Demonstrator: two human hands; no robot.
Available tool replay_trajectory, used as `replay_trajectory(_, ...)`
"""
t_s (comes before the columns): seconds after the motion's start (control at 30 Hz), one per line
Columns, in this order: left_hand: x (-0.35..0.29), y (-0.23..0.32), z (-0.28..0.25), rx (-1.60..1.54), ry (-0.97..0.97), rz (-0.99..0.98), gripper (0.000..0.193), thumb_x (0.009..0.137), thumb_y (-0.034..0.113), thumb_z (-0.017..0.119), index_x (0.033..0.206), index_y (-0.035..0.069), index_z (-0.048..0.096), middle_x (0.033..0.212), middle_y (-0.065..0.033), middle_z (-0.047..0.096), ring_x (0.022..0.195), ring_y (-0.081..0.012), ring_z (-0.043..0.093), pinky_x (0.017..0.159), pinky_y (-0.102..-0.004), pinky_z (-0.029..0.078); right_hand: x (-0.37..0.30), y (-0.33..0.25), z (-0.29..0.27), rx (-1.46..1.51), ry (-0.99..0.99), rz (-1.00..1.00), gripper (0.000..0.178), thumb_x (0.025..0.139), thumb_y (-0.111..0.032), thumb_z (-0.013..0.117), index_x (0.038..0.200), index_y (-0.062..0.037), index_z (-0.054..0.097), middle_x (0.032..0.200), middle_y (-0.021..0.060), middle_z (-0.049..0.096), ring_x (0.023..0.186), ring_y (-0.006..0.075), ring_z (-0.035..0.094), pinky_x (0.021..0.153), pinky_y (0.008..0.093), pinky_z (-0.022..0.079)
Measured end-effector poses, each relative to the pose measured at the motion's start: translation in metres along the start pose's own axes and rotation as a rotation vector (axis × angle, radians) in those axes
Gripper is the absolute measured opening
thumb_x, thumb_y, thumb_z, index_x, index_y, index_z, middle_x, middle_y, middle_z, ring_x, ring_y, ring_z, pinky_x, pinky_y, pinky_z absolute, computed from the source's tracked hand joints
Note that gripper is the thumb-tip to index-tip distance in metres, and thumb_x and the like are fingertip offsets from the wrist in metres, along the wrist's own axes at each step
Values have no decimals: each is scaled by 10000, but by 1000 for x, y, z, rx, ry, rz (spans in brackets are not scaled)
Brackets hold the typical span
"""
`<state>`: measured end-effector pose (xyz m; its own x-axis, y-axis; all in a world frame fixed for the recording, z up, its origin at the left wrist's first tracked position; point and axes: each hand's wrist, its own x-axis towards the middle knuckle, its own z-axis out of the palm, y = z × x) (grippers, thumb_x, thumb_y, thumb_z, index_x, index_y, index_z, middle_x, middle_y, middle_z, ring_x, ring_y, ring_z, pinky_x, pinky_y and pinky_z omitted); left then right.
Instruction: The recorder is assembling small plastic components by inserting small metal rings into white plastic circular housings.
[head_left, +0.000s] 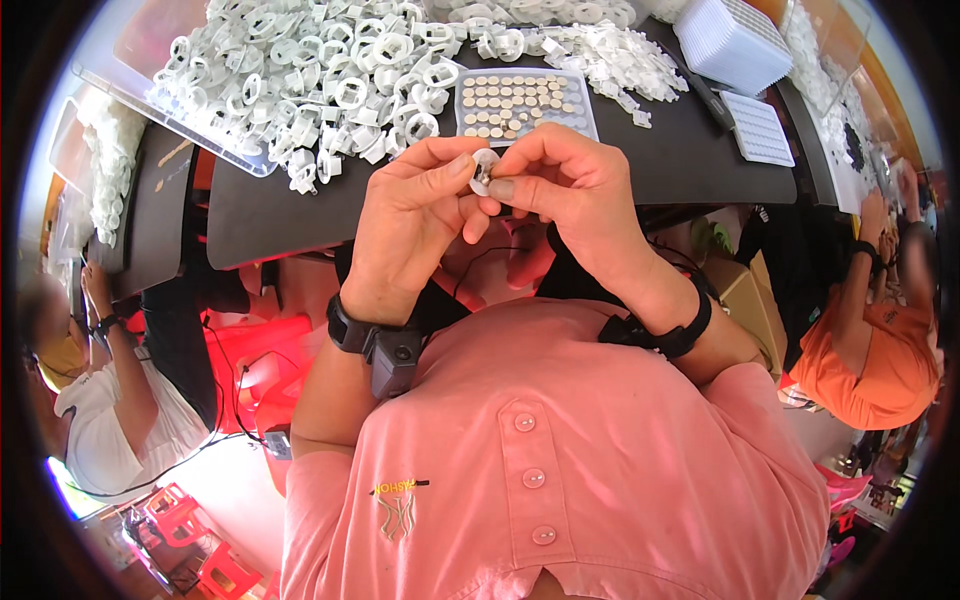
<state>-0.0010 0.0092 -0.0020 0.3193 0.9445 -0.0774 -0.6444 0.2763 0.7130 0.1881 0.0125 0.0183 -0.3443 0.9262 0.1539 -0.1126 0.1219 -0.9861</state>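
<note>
Upper centre of frame | left hand [410, 215] and right hand [570, 185] fingertips pinching white plastic ring [483, 170] | judged: keep it level, press squarely.

The small round part [484, 170] looks like smooth white plastic, as do the heaped ring pieces [330, 85]. The tray [523, 103] is clear glossy plastic holding dull metal discs [505, 105]. The bench [690, 160] is matt black.

White plastic rings [330, 90] on black table [290, 215]; pink shirt [560, 450].
</note>
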Motion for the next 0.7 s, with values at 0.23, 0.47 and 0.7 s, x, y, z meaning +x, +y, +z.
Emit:
replay_trajectory(0.23, 1, -2, 2, 42, -4, 39, 237, 963, 90, 627, 1141, -66, 620, 991, -157, 667, 753, -212, 659, 571, -296, 506, 1, 9, 4, 77, 61, -43, 55, 887, 15, 674, 890, 3, 620, 780, 50, 678, 735, 96, 655, 693, 243, 522)
replay_trajectory(0.47, 0, -2, 3, 50, 9, 38, 241, 971, 97, 618, 1148, -66, 621, 987, -148, 667, 752, -211, 661, 571, -293, 507, 1, 2, 6, 48, 64, 9, 82, 889, 19, 665, 871, 1, 586, 788, 58, 666, 734, 102, 655, 692, 245, 515)
replay_trajectory(0.7, 1, -3, -9, -55, -52, 31, 253, 982, 103, 595, 1171, -64, 611, 975, -134, 665, 751, -204, 664, 538, -290, 503, 3, 2, 9, 74, 22, 6, 86, 910, -6, 665, 881, -9, 585, 774, 61, 669, 706, 111, 661, 684, 238, 506)
